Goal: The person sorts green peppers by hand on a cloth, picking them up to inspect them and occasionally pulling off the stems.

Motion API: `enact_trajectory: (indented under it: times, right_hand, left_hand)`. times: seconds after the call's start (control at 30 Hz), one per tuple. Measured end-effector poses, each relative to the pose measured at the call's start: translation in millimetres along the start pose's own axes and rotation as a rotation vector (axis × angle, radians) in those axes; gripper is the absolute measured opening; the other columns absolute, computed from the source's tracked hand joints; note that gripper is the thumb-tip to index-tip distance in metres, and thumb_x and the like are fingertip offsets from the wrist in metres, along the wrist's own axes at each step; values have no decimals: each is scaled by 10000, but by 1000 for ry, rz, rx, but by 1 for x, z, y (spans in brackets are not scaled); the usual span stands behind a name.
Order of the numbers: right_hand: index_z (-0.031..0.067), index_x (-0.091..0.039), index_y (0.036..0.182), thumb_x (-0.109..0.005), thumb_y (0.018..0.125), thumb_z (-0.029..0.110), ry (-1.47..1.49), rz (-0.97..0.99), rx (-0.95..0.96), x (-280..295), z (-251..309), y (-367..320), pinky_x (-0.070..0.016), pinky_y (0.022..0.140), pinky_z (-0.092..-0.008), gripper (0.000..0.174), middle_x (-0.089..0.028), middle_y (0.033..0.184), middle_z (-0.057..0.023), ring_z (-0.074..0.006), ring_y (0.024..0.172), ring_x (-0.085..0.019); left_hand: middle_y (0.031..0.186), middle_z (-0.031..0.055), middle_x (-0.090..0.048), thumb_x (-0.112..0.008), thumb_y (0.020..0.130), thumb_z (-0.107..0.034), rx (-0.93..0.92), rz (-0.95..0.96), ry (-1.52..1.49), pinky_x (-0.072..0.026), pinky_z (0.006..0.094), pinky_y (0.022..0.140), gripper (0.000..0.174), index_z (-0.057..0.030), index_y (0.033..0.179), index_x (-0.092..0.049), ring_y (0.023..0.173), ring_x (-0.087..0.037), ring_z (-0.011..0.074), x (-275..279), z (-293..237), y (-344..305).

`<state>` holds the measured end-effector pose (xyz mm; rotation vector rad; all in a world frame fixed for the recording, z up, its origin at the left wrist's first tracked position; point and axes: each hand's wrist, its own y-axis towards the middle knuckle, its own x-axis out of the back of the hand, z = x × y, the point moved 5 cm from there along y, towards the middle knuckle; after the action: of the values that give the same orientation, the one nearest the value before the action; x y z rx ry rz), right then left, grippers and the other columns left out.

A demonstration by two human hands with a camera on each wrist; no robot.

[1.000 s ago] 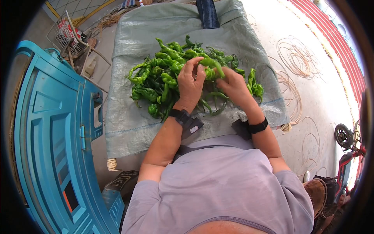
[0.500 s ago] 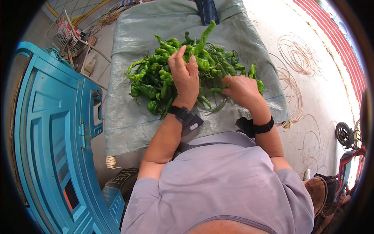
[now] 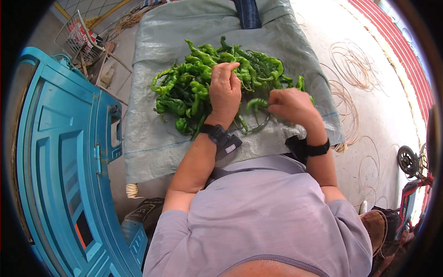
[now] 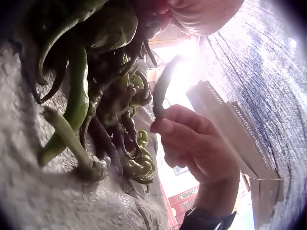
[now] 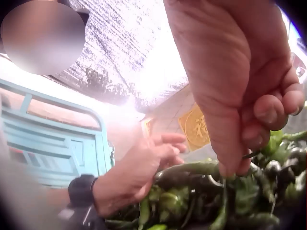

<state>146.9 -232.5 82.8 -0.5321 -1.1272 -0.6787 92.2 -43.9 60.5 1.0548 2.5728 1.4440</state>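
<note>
Many wrinkled green peppers [image 3: 196, 69] lie heaped on a woven sheet [image 3: 180, 27], as seen in the head view. The right hand [image 3: 295, 108] is near the front right of the heap. It pinches a slim, curved green pepper [image 4: 164, 86] at one end between thumb and finger. The left hand [image 3: 225, 92] is over the middle of the heap, its fingers loosely bent and spread in the right wrist view, with a long pepper [image 5: 187, 170] just beside it. No pepper shows in its grip.
A few loose peppers [image 3: 258, 125] lie in front of the heap. A folded strip of denim [image 3: 248, 14] rests at the sheet's far edge. To the left stands a blue metal panel [image 3: 55, 120]. Coiled cord [image 3: 355, 64] lies on the floor to the right.
The light green pepper that stood up by the left hand no longer does. The right hand has drawn back to the right and now holds a curved pepper. The left hand has stayed over the heap.
</note>
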Motion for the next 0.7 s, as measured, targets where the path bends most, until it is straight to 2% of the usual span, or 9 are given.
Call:
enact_trajectory:
  times: [0.07,0.1,0.23,0.37,0.47,0.5,0.6,0.7]
  right_hand:
    - [136,-707,886,-711,831,300,32,-25,-84,19,-6,-2,-518,710,-429,173,-709,819,-72,-282,838,-695]
    - [127,-714,914,-695,872,350,19,-65,-104,30,-6,-5,-521,717,-413,228,-713,835,-84,-275,838,-698]
    - [91,-700,925,-649,929,390,185,-296,-130,34,-7,-3,-507,692,-430,304,-697,802,-117,-310,799,-686]
    - [85,-690,916,-639,939,383,359,-298,-6,4,9,14,-499,688,-460,304,-681,783,-145,-339,779,-675]
    - [70,-677,926,-635,946,351,425,-289,97,-17,20,24,-498,677,-454,284,-675,780,-154,-344,770,-673]
    - [55,-658,928,-618,960,308,471,-279,144,-17,24,24,-499,669,-446,258,-677,782,-150,-349,761,-668]
    - [50,-655,926,-607,968,271,690,-194,36,-10,24,18,-503,662,-435,231,-688,793,-136,-344,757,-672]
    - [75,-654,1042,-597,976,255,805,-237,-24,-12,10,22,-507,676,-425,200,-698,791,-119,-332,775,-685]
  left_hand:
    - [1068,72,-606,-585,919,54,-20,-13,32,-525,290,659,283,-67,1166,-654,740,-598,145,-1,0,-1]
    - [1050,70,-611,-586,921,48,1,-13,13,-525,295,660,289,-69,1176,-653,746,-601,149,-1,1,-2]
    - [1002,56,-634,-595,921,29,48,8,-37,-525,303,653,346,-106,1235,-651,758,-612,164,0,-5,0]
    - [1007,25,-658,-660,869,-2,-70,155,12,-535,329,702,441,-188,1269,-668,792,-615,204,-4,-19,3]
    - [1017,-1,-671,-717,801,-43,-315,241,248,-530,359,780,466,-233,1227,-701,849,-609,237,-8,-25,-1]
    - [1011,-11,-672,-747,759,-84,-267,250,238,-513,374,831,431,-226,1166,-726,892,-602,252,-8,-24,-1]
    - [996,-3,-670,-733,790,-75,-274,249,188,-513,371,816,373,-213,1136,-727,878,-607,249,-5,-26,2]
    - [996,10,-668,-710,822,-57,-215,261,227,-509,387,815,327,-195,1118,-723,879,-614,259,-7,-23,-1]
